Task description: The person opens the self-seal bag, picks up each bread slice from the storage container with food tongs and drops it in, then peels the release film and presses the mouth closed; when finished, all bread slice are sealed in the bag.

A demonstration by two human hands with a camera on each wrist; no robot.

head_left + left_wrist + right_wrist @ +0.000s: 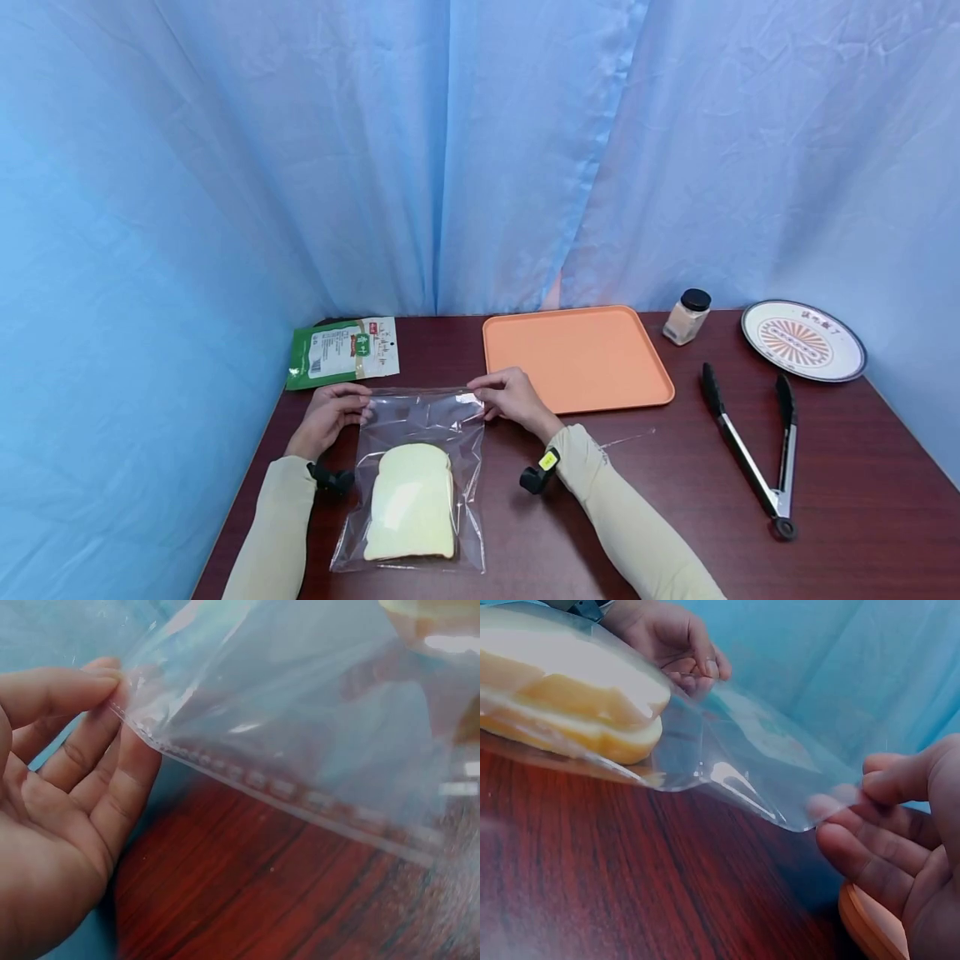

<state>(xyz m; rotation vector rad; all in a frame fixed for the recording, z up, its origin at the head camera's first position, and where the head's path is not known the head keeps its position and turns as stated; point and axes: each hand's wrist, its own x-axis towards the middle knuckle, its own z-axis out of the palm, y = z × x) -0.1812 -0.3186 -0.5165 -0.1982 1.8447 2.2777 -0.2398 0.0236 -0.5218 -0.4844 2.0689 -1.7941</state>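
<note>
A clear plastic bag (468, 467) lies in front of the person with bread slices (410, 508) inside, stacked one on another. The left hand (330, 414) pinches the bag's far left corner between thumb and fingers. At the far right corner, the right hand (513, 400) pinches the film the same way. Between the two hands the far edge is stretched out, raised off the table in the right wrist view. In that view, the bread slices (577, 690) show from the side through the film. A sealed-looking dotted seam runs along the bag's side (247, 776) in the left wrist view.
An orange tray (577, 358) sits just beyond the right hand. Behind the left hand lies a green and white packet (341, 350). Farther right are a black-lidded jar (686, 318), opened tongs (750, 458) and a patterned plate (846, 354). Blue curtains (450, 167) enclose the table.
</note>
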